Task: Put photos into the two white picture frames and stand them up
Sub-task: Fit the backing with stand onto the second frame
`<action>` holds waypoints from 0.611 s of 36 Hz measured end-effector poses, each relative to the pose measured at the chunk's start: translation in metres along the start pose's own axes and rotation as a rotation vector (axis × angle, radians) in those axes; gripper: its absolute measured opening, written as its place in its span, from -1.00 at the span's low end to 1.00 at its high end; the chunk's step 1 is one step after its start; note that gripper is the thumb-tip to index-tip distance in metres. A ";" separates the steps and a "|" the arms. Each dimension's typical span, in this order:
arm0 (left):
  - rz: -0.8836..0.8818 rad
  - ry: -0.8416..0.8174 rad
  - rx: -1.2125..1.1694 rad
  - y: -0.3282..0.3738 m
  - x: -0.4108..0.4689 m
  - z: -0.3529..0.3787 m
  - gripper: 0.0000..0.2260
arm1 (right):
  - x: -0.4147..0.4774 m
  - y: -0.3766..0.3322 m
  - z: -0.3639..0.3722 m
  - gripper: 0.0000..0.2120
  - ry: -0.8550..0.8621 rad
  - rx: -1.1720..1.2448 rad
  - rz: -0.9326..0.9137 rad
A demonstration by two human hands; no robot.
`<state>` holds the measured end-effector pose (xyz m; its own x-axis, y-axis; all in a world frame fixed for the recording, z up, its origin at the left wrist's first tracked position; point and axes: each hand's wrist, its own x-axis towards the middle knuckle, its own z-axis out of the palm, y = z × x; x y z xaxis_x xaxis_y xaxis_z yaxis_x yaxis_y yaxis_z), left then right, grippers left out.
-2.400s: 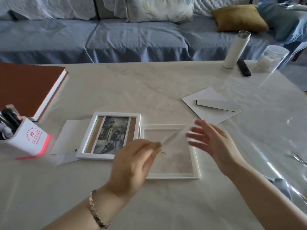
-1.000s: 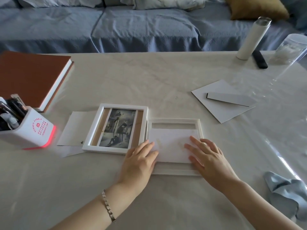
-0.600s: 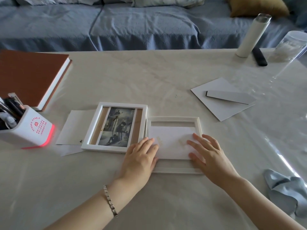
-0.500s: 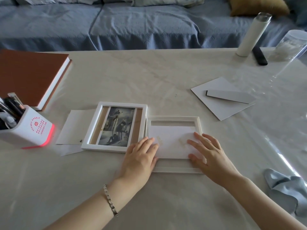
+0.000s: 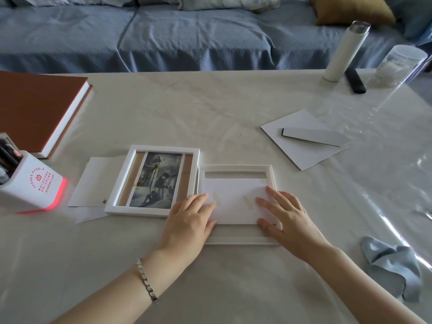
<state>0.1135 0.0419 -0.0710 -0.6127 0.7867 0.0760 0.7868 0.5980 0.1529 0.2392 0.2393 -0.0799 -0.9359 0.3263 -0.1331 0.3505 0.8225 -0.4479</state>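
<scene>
Both of your hands are lying flat on the white sheet (image 5: 236, 206) that is sitting inside the open white frame (image 5: 236, 168). Your left hand (image 5: 187, 220) is pressing straight fingers on the sheet's left edge, and your right hand (image 5: 287, 218) is spreading its fingers over the right edge, thumb down by the lower corner. The sheet is covering the nearer part of the opening, leaving a bare strip just beyond your fingertips, along the far rim. Two pale tape strips (image 5: 216, 197) are showing on the sheet between your hands. Just beyond your left hand, the second white frame (image 5: 163, 149) is lying flat, hard against the open frame's left rim, with a black-and-white photo (image 5: 159, 180) showing in it. Bare table (image 5: 187, 108) is stretching away beyond both frames. Beyond your right hand and well apart, a white backing board (image 5: 304, 155) is lying flat, and a blue cloth (image 5: 392, 263) is lying to that hand's right. Far to the left of your left hand, a white pen holder (image 5: 35, 185) is carrying red writing too small to read.
</scene>
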 end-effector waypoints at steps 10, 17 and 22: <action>0.031 -0.013 0.042 -0.003 0.014 -0.006 -0.75 | 0.024 0.010 -0.019 -0.81 0.250 0.082 0.005; 0.023 -0.118 -0.060 0.002 0.023 -0.014 -0.71 | 0.076 0.037 -0.061 -0.47 0.228 -0.045 0.350; 0.010 -0.087 -0.116 0.000 0.026 -0.011 -0.73 | 0.089 0.047 -0.066 -0.71 0.102 -0.212 0.460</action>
<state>0.0967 0.0602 -0.0580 -0.5923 0.8057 -0.0069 0.7757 0.5725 0.2656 0.1745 0.3380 -0.0549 -0.6786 0.7116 -0.1821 0.7345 0.6562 -0.1728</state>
